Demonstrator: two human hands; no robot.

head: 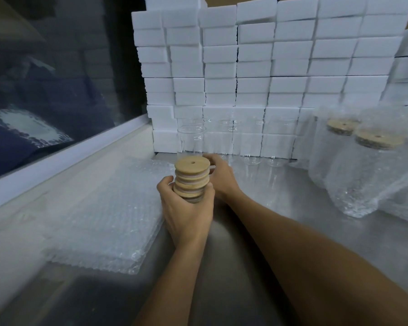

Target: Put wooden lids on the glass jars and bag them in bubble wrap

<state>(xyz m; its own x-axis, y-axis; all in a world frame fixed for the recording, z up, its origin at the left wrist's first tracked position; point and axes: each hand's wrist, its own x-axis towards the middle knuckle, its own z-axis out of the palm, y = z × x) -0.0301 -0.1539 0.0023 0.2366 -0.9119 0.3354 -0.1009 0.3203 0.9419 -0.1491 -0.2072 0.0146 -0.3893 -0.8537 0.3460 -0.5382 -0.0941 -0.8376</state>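
A wall of white foam blocks [257, 74] closes off the back of the table [233, 267], and a row of open glass jars [191, 142] stands right against its foot, so nothing passes behind them. On the right, bagged jars in bubble wrap [363, 175] crowd the table edge, and on the left a flat stack of bubble-wrap bags [104, 215] covers the surface beside a raised white ledge [64, 161]. Between the stack and the bagged jars runs a bare strip of table, taken up in part by both forearms and the stack of wooden lids [191, 180].
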